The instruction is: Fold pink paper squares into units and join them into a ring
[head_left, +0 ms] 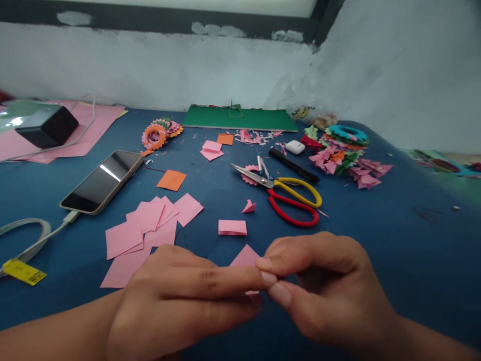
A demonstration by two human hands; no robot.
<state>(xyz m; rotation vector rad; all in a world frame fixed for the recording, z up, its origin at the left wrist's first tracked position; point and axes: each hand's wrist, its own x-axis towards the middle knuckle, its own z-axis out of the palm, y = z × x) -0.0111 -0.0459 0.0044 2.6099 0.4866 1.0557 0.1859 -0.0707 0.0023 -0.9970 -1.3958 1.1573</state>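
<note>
Both hands meet low in the middle around a small folded pink paper [246, 255]. Its pointed top shows above my left hand [184, 296], whose fingers are closed across it and hide most of the sheet. At the paper's right edge, my right hand [319, 281] pinches with thumb and forefinger against the left fingertip. Just beyond lies a pink paper strip [232, 227] folded in half, with a small folded pink piece [249, 206] behind it. Loose pink squares [124, 238] are spread beyond my left hand.
Scissors [278, 185] with yellow and red handles lie open near a black pen [293, 164]. A charging phone [105, 180] rests at left. Folded paper pieces [338, 150] are heaped at right, paper rings [160, 134] farther left. A green board [240, 118] lies by the wall.
</note>
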